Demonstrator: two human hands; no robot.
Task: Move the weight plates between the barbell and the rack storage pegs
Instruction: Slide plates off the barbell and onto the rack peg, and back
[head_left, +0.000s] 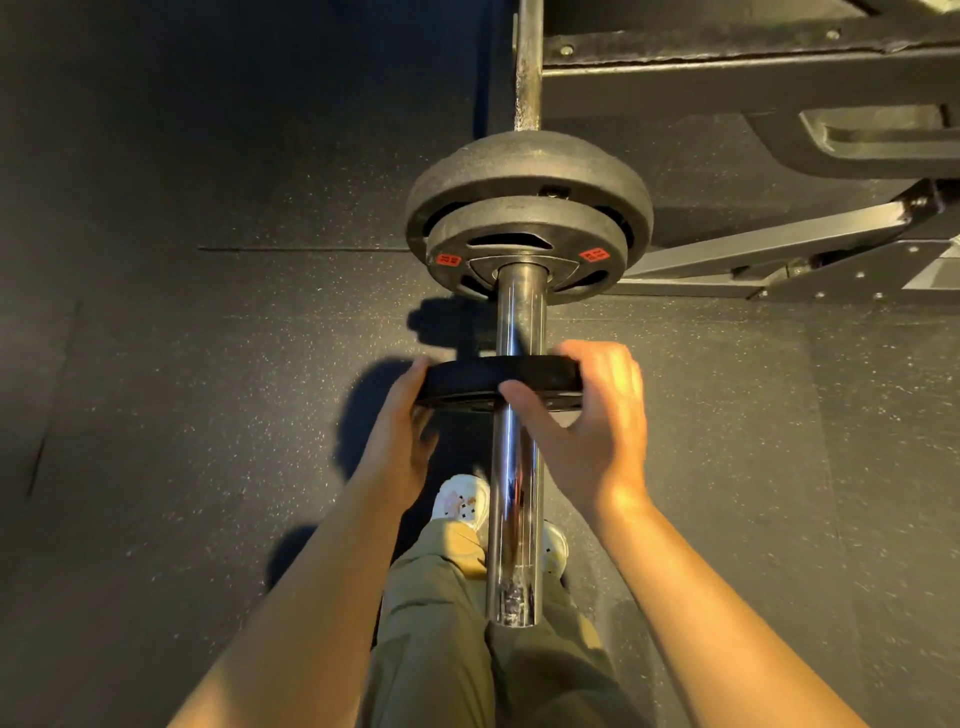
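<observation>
So, quick notes from where you're standing at the end of the bar:

Landmark: the chrome barbell sleeve, pointing straight at you. Everything below is placed off that.

Small plate: thin black plate is threaded on the sleeve, about midway along it, well apart from the loaded stack further in.

Loaded stack: two bigger plates at the inner end of the sleeve, the medium plate with red labels sitting against the large plate behind it.

Left hand: your left hand is curled round the plate's rim on the left of the sleeve, fingers wrapped under.

Right hand: your right hand is gripping the rim on the right of the sleeve, thumb on the near face, fingers over the top edge.

Direction: honestly can't tell from this whether you're sliding it on or pulling it off.

How to do it well: keep the plate square to the sleeve. If one hand leads, the hole will probably bind on the chrome. Push or pull evenly with both.

Fingers: if it's going on, I'd get the fingertips off the far face before it meets the stack.

Feet: your shoes are right under the sleeve's near end, so don't let go early.

Rack: the rack frame sits beyond the stack; no storage pegs in view.
</observation>
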